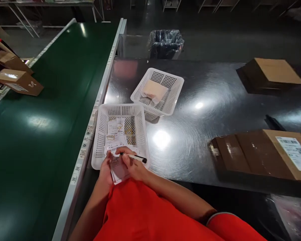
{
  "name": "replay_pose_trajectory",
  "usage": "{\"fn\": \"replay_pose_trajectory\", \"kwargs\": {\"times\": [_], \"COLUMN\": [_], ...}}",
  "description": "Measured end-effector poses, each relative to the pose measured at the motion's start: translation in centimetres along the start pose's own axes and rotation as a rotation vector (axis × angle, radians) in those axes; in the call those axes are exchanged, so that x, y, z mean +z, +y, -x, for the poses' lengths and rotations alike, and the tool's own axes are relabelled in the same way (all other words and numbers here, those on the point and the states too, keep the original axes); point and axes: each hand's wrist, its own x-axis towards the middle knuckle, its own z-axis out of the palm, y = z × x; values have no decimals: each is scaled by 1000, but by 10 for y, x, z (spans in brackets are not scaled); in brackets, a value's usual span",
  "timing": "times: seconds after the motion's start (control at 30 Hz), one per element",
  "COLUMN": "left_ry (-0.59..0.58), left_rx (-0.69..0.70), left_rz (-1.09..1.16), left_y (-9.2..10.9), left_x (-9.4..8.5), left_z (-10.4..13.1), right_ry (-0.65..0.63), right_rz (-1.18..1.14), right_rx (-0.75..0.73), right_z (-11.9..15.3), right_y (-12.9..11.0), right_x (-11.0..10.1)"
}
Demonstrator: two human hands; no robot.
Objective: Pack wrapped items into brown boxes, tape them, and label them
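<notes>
The left hand (106, 170) is curled around the left side of a stack of paper slips (119, 170), gripping it at the near edge of the tabletop (190, 140), close to its near-left corner. The right hand (135, 167) is partly closed, holding a black-and-white pen (134, 156) between thumb and fingers, with its fingertips over the right side of the same stack. Both hands are over the near end of a white perforated basket (96, 147), which lies along the left edge of the tabletop and contains loose printed labels (115, 132) and yellow rubber bands (119, 128). Just beyond it and to its right, a second white basket (177, 95), set at an angle, holds a wrapped package (154, 91). Near the right edge of the tabletop lie brown cartons (251, 154), one with a white label (296, 152); another box (276, 72) is by the far right corner. Alongside the left edge runs a green conveyor belt (55, 100), carrying a small carton (21, 81) at its left side.
</notes>
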Motion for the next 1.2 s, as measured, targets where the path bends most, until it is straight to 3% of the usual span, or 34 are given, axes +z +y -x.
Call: {"fn": "replay_pose_trajectory", "kwargs": {"times": [0.1,0.23,0.37,0.63,0.8,1.2], "left_ry": [103,86,67,5,-35,76], "left_rx": [0,13,27,-56,-53,-34], "left_rz": [-17,3,17,25,28,42], "left_y": [1,2,2,-2,-4,-1], "left_x": [4,11,14,12,8,18], "left_z": [3,9,12,11,10,13], "right_ry": [57,158,228,187,173,137], "right_rz": [-65,-63,112,273,231,112], "right_rx": [46,58,-25,-50,-39,33], "right_z": [8,8,8,8,6,5], "right_y": [15,33,36,32,30,29], "right_x": [6,8,11,13,11,9]}}
